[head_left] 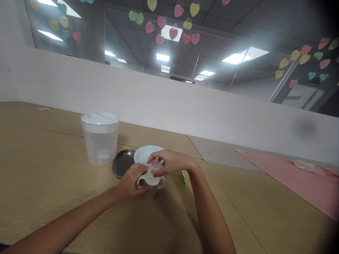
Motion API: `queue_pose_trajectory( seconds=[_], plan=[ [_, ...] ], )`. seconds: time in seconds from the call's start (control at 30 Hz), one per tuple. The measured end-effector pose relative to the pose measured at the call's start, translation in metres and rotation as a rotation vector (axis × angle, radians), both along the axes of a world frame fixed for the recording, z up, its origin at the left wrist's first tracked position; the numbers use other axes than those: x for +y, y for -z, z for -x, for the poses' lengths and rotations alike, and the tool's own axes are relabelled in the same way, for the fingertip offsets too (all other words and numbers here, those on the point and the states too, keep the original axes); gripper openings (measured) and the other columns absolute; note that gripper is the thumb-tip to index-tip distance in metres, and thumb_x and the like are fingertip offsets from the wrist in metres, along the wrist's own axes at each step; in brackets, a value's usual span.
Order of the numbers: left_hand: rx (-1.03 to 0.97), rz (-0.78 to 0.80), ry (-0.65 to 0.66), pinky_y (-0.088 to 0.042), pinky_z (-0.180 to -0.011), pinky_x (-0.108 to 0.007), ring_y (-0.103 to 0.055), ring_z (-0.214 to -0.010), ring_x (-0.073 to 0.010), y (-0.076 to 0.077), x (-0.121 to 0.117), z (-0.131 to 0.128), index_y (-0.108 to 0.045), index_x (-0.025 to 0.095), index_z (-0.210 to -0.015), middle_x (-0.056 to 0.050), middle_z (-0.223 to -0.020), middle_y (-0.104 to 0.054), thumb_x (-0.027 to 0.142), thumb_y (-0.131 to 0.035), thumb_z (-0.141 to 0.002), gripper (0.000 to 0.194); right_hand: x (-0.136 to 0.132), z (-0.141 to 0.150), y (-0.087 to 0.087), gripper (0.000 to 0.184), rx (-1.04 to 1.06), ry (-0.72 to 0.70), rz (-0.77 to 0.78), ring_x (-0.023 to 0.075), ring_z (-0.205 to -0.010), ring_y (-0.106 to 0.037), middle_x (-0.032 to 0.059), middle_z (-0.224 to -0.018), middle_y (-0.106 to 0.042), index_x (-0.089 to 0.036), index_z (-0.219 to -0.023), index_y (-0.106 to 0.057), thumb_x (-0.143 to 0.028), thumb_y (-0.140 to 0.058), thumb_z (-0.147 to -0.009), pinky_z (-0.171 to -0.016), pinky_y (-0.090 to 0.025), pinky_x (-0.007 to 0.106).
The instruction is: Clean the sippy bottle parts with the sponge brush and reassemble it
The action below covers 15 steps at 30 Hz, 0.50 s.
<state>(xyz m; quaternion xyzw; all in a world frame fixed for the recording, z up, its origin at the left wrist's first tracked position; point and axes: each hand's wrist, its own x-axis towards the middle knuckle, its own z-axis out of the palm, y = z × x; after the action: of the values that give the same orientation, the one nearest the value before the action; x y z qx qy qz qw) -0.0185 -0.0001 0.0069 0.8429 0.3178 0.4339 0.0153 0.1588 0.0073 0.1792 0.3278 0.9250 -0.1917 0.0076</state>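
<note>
A baby bottle [152, 181] with two white side handles and a clear dome cap [154, 168] stands upright on the wooden table. My left hand [134, 180] is closed around its left handle and side, the thumb lying across the front below the white collar. From the right, my right hand [172, 161] reaches over and grips the clear cap between thumb and fingers. Whether the cap sits fully down on the collar is hard to make out. Just behind the bottle lie a white plate [148, 151] and a dark round metal tray [122, 164], both partly hidden by my hands.
A translucent lidded bucket [100, 141] stands at the back left. Beside my right wrist lies a green object [182, 177], mostly covered. A pink mat [296, 176] with crumpled clear plastic [308, 167] is at the right. Behind the table runs a white wall [148, 102] below windows.
</note>
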Motion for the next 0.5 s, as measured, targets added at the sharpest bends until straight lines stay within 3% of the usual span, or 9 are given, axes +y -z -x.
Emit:
queue_pose_trajectory(
  seconds=[0.33,0.5],
  plan=[
    [-0.040,0.032,-0.025,-0.041,-0.094,-0.043,-0.055,-0.106,-0.0273,0.0064,-0.0002,-0.0037,-0.048,0.018,-0.119,-0.013,-0.115,-0.059,0.046,-0.059,-0.077,0.052,-0.0022,-0.0001,-0.0026,0.036,-0.007,0.077,0.038,0.0157,-0.087,-0.058,0.0019,-0.101,-0.064,-0.021,-0.099,-0.066,-0.029,-0.074,-0.064,-0.067,-0.043,0.022],
    [-0.048,0.053,-0.047,-0.040,-0.097,-0.041,-0.050,-0.113,-0.0281,0.0081,-0.0012,-0.0031,-0.048,0.018,-0.122,-0.014,-0.121,-0.054,0.049,-0.059,-0.076,0.057,0.0052,-0.0027,0.0020,0.040,0.039,0.099,0.156,0.0138,-0.081,-0.059,0.0009,-0.101,-0.064,-0.021,-0.101,-0.064,-0.030,-0.074,-0.063,-0.066,-0.044,0.021]
  ],
)
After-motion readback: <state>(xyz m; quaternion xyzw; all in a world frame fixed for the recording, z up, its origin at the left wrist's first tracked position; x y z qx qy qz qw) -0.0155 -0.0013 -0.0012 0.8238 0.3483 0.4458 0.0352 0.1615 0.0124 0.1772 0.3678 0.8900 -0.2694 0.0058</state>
